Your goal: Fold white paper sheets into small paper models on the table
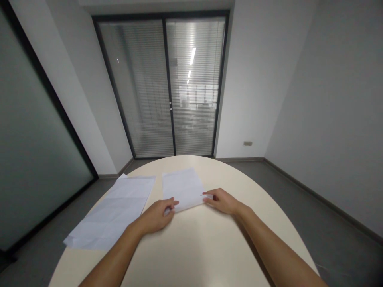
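Observation:
A white sheet of paper (182, 184) lies on the round cream table (191, 255), its near edge bent or slightly raised. At its near left corner, my left hand (158, 215) has curled fingers and a thumb closed on the edge. My right hand (223, 200) pinches the near right corner between thumb and fingers. A short dark line shows by the right fingertips; I cannot tell what it is. Left of this sheet, partly beyond my left forearm, rest larger creased white papers (116, 205), overlapping one another. Neither hand touches those.
The table's curved edge runs round the far side and right. Beyond it stand a dark-framed glass door with blinds (194, 131), grey walls (329, 99) and a frosted glass panel (32, 139). A small wall socket (247, 143) sits low on the back wall.

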A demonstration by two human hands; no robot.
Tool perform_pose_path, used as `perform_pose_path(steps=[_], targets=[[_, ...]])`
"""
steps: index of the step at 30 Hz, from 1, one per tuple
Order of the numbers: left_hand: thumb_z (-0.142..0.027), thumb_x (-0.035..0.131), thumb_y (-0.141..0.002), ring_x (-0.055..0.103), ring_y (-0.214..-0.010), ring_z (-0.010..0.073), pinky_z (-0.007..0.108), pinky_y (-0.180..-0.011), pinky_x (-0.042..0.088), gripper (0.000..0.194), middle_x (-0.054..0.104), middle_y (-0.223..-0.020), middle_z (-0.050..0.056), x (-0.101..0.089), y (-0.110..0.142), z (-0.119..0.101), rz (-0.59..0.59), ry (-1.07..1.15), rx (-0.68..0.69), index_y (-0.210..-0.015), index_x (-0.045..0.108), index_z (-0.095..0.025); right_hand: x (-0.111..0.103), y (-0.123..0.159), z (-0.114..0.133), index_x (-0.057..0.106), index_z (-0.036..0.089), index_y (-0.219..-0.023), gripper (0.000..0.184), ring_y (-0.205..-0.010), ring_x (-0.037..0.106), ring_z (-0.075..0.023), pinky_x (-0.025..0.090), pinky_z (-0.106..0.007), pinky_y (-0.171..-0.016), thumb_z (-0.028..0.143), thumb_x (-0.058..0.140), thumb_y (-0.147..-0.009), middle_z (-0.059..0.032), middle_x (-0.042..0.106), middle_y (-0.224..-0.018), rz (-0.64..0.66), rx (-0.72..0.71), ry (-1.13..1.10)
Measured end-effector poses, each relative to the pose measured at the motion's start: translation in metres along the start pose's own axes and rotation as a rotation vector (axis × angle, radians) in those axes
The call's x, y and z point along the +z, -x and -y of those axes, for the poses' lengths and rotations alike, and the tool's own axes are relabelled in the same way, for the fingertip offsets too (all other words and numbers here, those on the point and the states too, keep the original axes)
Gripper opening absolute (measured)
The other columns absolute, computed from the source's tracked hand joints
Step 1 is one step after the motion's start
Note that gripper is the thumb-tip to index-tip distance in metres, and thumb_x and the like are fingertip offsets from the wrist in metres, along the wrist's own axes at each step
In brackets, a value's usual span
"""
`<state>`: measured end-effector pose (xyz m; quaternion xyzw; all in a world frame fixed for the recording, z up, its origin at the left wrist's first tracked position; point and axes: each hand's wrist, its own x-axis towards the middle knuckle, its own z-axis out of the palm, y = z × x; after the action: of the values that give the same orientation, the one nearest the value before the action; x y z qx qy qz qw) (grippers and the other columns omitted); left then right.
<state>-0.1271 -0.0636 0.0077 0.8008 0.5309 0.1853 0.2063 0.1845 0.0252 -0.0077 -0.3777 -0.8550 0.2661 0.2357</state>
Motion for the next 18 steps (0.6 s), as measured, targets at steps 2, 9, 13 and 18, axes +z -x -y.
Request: perform_pose_path(steps=[2,9,13,18], targets=[[-0.034,0.049,-0.089,0.058,-0.129,0.0269,0.038,-0.105,0.047,0.046,0.063,-0.139,0.009,-0.004,0.001,0.000,-0.029,0.021,-0.037,-0.129,0.065,-0.020,-0.001,0.000,0.001,0.071,0.018,-0.085,0.047,-0.061,0.056,-0.0162,0.041,-0.026,-0.057,0.058,0.049,-0.095,-0.0017,0.069,-0.071,0.005,0.015,0.021],[-0.040,0.050,-0.092,0.068,-0.097,0.0239,0.035,-0.091,0.052,0.035,0.075,-0.104,0.006,-0.010,-0.001,-0.001,-0.089,0.213,-0.018,-0.114,0.066,-0.018,-0.004,-0.003,0.006,0.062,0.019,-0.084,0.043,-0.062,0.054,-0.0163,0.037,-0.027,-0.058,0.055,0.044,-0.099,0.0001,0.060,-0.066,-0.127,0.030,0.027],[-0.048,0.053,-0.090,0.068,-0.104,0.0267,0.040,-0.094,0.052,0.046,0.072,-0.116,0.012,-0.001,-0.009,0.007,-0.185,0.542,-0.053,-0.121,0.062,-0.015,-0.001,-0.002,0.004,0.065,0.018,-0.089,0.041,-0.072,0.061,-0.0194,0.046,-0.030,-0.067,0.056,0.049,-0.096,-0.0041,0.068,-0.079,-0.162,0.043,-0.135],[-0.055,0.065,-0.082,0.069,-0.104,0.0288,0.044,-0.095,0.051,0.056,0.073,-0.115,0.016,0.008,-0.016,0.012,-0.262,0.776,-0.101,-0.119,0.062,-0.013,0.001,-0.001,0.003,0.068,0.018,-0.115,0.043,-0.104,0.065,-0.0287,0.050,-0.041,-0.094,0.051,0.066,-0.086,-0.0089,0.072,-0.112,-0.116,-0.028,-0.303]])
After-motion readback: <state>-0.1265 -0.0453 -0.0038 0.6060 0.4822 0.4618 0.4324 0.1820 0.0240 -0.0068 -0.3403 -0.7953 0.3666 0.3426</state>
